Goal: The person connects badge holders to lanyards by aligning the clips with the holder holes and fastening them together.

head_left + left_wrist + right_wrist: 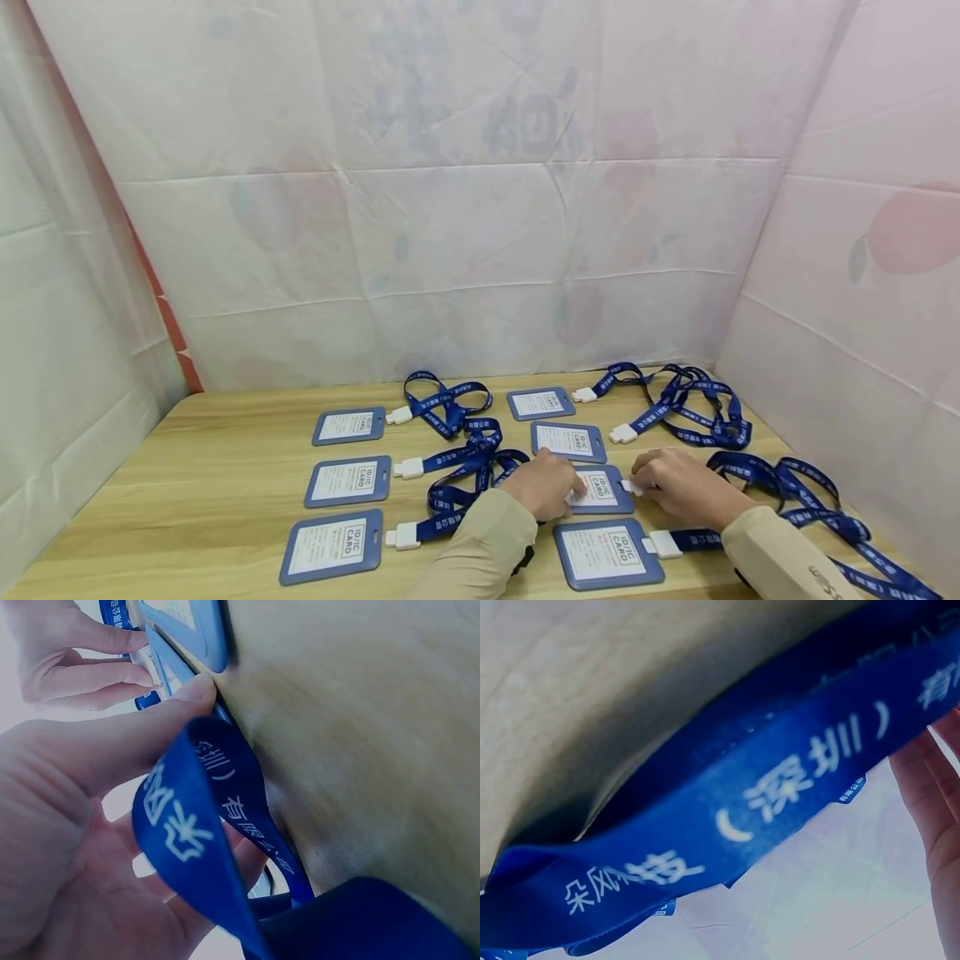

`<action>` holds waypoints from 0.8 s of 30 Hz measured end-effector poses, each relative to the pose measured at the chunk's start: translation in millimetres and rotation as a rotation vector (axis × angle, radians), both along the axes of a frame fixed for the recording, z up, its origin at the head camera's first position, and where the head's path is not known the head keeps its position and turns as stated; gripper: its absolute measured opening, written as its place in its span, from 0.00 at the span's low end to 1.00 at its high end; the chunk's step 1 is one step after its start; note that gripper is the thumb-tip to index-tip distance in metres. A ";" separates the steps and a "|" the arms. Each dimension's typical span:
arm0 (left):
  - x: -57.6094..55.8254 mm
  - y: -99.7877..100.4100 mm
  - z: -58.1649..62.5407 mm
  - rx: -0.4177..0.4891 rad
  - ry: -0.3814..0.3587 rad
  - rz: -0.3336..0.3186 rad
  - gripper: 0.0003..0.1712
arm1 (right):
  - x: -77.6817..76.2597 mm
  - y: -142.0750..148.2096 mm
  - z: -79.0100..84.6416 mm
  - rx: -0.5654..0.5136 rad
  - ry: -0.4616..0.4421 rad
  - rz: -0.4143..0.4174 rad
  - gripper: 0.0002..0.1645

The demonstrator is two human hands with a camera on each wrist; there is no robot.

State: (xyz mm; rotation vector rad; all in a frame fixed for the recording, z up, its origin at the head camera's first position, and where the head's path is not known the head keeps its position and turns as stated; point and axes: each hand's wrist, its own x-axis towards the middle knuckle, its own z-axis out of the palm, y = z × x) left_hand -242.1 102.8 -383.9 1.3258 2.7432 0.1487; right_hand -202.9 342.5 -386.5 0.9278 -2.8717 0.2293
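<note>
My left hand (542, 487) holds a blue-framed ID card holder (606, 492) flat on the table, in the right-hand column. In the left wrist view its thumb (196, 690) lies at the holder's edge, and a loop of blue lanyard (184, 832) hangs across the palm. Beside the holder's slotted end, my right hand (686, 483) pinches the white clip (633, 487) of a lanyard between thumb and fingers. Clip and slot end are right next to each other. A blue printed strap (780, 787) fills much of the right wrist view, partly hiding that hand.
Three card holders (348, 482) line the left, each with a white-clipped lanyard (446, 458) alongside. Further holders (568, 442) lie above and below the held one (609, 554). Lanyards bunch at the back right (705, 408) and front right (817, 508). Fabric walls (465, 250) enclose the wooden table (202, 475).
</note>
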 end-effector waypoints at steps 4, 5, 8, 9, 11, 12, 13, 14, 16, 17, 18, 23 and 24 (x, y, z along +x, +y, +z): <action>0.6 0.3 0.0 0.010 -0.010 0.011 0.18 | 0.7 0.1 0.6 -0.001 0.000 0.004 0.13; 0.8 0.4 0.2 0.012 -0.014 0.016 0.18 | 0.9 0.1 0.8 -0.001 -0.001 0.003 0.13; 2.0 0.7 0.8 0.016 -0.018 0.029 0.18 | 1.4 -0.2 1.4 0.000 -0.008 0.000 0.13; 2.3 0.9 1.3 0.016 -0.019 0.032 0.18 | 1.5 -0.2 1.7 -0.001 -0.008 0.000 0.13; 3.0 1.7 2.0 0.016 -0.017 0.036 0.18 | 1.8 0.1 2.6 0.002 -0.006 -0.001 0.13; 3.4 2.2 2.5 0.016 -0.016 0.040 0.18 | 1.8 0.5 3.0 0.003 -0.006 -0.003 0.13; 3.6 2.5 3.1 0.013 -0.016 0.042 0.18 | 1.9 0.6 3.4 0.004 -0.003 -0.002 0.13; 3.8 2.6 3.4 0.012 -0.015 0.045 0.18 | 2.0 0.7 3.4 0.004 0.000 -0.002 0.13; 4.2 2.8 3.5 0.010 -0.015 0.052 0.19 | 2.1 0.6 3.3 0.006 0.005 -0.003 0.12; 4.6 2.8 3.4 0.009 -0.016 0.058 0.19 | 2.3 0.5 3.0 0.006 0.007 -0.002 0.12; 4.5 2.6 3.3 0.007 -0.020 0.060 0.19 | 2.3 0.1 2.7 0.006 0.007 -0.001 0.12; 4.1 1.5 2.0 0.001 -0.032 0.070 0.19 | 2.4 -1.9 1.2 0.006 0.014 -0.001 0.12; 4.0 1.1 1.8 0.002 -0.036 0.071 0.19 | 2.3 -2.1 0.8 0.006 0.015 0.001 0.11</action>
